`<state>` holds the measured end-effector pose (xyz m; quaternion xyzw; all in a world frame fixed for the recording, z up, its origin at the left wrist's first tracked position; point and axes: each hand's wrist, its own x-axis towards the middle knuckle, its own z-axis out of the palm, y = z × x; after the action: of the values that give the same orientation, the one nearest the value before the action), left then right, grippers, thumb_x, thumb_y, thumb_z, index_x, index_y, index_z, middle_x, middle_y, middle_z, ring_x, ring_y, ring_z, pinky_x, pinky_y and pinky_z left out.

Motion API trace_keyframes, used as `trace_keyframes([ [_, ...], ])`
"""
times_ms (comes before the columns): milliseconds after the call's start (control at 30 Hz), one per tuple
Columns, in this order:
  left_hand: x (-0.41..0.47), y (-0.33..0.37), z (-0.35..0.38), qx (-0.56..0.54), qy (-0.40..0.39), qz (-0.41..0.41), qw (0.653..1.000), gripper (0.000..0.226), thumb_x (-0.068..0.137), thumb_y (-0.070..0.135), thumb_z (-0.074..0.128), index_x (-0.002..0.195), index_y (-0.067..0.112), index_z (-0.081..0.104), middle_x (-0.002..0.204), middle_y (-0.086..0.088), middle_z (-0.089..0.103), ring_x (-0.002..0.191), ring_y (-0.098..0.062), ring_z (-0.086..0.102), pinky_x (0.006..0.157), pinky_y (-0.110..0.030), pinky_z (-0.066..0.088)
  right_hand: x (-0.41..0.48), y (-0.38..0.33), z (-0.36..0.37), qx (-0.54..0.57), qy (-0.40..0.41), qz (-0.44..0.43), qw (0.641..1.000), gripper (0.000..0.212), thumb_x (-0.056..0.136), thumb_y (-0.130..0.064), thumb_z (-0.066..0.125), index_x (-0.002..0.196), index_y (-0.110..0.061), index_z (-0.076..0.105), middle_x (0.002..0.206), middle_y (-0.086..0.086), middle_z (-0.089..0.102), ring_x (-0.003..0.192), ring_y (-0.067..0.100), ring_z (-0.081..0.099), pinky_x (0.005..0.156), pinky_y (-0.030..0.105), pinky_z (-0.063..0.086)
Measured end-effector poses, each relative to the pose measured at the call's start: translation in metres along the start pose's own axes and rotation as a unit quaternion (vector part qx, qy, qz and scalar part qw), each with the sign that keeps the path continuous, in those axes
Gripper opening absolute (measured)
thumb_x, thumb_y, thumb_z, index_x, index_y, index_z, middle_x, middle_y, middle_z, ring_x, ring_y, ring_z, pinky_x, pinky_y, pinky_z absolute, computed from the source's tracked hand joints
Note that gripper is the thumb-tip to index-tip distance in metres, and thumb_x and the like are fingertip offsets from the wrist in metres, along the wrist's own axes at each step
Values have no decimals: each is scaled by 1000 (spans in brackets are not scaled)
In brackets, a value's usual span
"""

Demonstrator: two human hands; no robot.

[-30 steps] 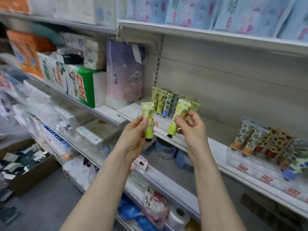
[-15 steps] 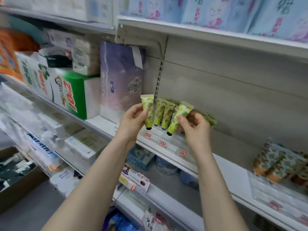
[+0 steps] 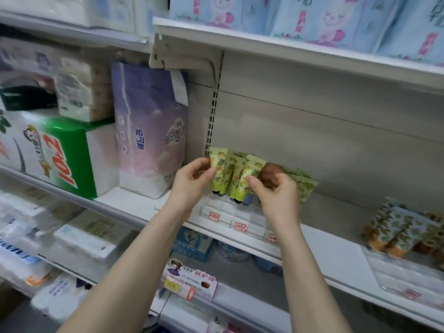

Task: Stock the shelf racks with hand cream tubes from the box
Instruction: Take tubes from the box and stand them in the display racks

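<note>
Change: both hands have gone farther in toward the shelf; the two held tubes now sit right at the row of tubes in the middle of the frame, not out in front of it.
Left hand (image 3: 192,180): fingers pinched on a yellow-green hand cream tube (image 3: 217,170), cap pointing down, held upright at the left end of the row.
Right hand (image 3: 276,191): thumb and fingers closed on a second tube (image 3: 247,176), tilted a little, cap down, just beside the tubes in the row.
Clear rack (image 3: 236,216): on the white shelf (image 3: 336,258) right under the held tubes, with red price tags on its front.
Row of tubes (image 3: 231,174): stands in the rack between the two held ones.
Hard to see: more green tubes (image 3: 305,186) are partly hidden behind the right hand; a blurry group of orange-capped tubes (image 3: 394,234) is cut off at the right edge.
Far back: purple tissue pack (image 3: 149,131) at the left of the shelf.
</note>
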<state>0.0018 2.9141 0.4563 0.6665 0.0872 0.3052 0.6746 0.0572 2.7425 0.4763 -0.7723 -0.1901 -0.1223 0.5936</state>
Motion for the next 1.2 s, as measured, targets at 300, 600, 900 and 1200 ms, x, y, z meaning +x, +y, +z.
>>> trace_keyframes([
  [300, -1, -8, -5, 43, -80, 21, 996, 20, 91, 10, 63, 104, 23, 69, 97, 7, 73, 91, -5, 67, 87, -23, 53, -5, -6, 11, -34, 9, -25, 999, 18, 77, -28, 81, 80, -28, 63, 80, -11, 68, 73, -2, 63, 68, 14, 51],
  [600, -3, -10, -7, 33, -90, 11, 995, 22, 91, 10, 61, 112, 18, 66, 103, 7, 72, 95, -3, 67, 87, -22, 53, -8, 2, 22, -89, 8, -5, 996, 25, 76, -38, 80, 87, -18, 69, 75, -3, 68, 72, 16, 62, 68, 37, 55],
  [900, -5, -7, -8, 20, -97, 12, 995, 23, 91, 10, 62, 102, 29, 64, 99, 11, 70, 90, 2, 66, 82, -18, 53, -14, 0, 22, -99, 5, -5, 995, 21, 79, -35, 78, 83, -19, 66, 69, 6, 65, 60, 13, 53, 62, 37, 51],
  [1200, -2, -7, -15, 25, -64, 14, 998, 24, 90, 8, 64, 111, 18, 67, 105, 3, 71, 97, -5, 67, 88, -22, 53, -18, -9, 19, -83, 5, -14, 996, 24, 79, -28, 78, 100, -22, 70, 83, -12, 70, 70, 10, 61, 70, 31, 56],
])
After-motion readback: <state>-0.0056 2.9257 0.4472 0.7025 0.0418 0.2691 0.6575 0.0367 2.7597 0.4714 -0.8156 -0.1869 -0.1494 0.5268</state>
